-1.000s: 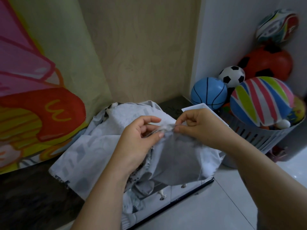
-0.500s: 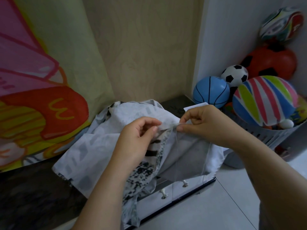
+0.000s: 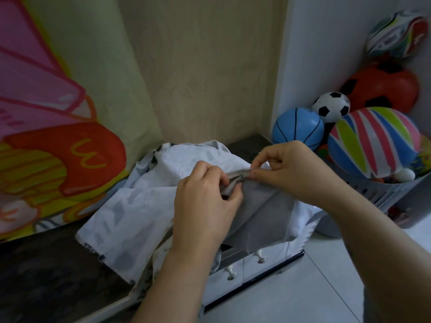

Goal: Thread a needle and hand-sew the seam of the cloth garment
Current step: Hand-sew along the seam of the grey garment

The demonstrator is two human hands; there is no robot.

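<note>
A pale grey-and-white patterned garment (image 3: 130, 206) lies bunched on a dark countertop (image 3: 46, 271) and hangs over its front edge. My left hand (image 3: 205, 201) pinches a raised fold of the garment at its seam. My right hand (image 3: 286, 169) pinches the same seam edge just to the right, fingertips close to the left hand's. A thin pale thread (image 3: 290, 220) loops down from my right hand across the hanging grey cloth. The needle itself is too small to make out between the fingers.
A colourful printed curtain (image 3: 46, 136) hangs at the left behind the countertop. White drawers with round knobs (image 3: 260, 258) sit under the counter. At the right, a grey slatted basket (image 3: 377, 192) holds several balls, including a blue basketball (image 3: 297, 129) and a striped ball (image 3: 370, 141).
My hands have come closer together at the seam, and my left hand has closed tighter on the fold. The thread loop now hangs lower over the grey cloth.
</note>
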